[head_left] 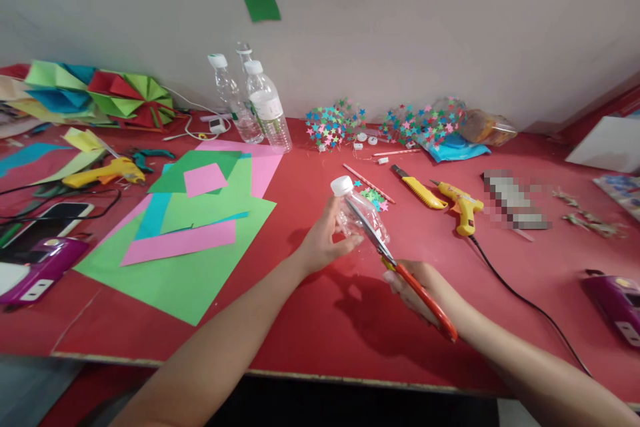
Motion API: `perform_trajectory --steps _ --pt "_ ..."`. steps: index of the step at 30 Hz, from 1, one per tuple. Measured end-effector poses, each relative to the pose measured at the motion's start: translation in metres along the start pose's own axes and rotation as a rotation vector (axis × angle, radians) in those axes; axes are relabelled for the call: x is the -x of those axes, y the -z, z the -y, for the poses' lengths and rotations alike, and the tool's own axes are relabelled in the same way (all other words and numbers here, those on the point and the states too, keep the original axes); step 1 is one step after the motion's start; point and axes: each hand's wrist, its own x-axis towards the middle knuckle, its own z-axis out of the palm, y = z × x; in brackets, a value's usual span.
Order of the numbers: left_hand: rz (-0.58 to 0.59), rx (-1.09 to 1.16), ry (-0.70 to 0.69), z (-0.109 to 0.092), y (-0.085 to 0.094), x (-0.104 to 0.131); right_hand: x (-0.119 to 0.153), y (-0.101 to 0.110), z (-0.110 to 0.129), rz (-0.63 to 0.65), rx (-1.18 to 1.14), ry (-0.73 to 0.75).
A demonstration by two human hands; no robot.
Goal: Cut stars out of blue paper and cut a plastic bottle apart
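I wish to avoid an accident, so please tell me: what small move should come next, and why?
Perhaps the left hand should draw its thumb back a little: the thumb's tip sits close to the scissors, which the right hand holds at the bottle.

My bare left arm (240,320) and right arm (535,353) cross the near edge of the surface (285,340), slanting inward. My left hand (320,240) grips with its thumb (349,245) spread from its fingers (331,211); my right hand (423,287), closer to that edge, is curled tight.
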Motion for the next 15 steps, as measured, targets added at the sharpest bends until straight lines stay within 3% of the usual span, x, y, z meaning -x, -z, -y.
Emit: perform_trajectory --steps 9,15 --pt "-0.047 0.058 0.032 0.0002 -0.0031 0.0001 -0.0020 0.0010 0.0065 0.025 -0.039 -0.059" --pt "-0.089 0.198 0.040 0.0068 -0.0061 -0.0040 -0.0016 0.0088 -0.0003 0.144 -0.129 -0.048"
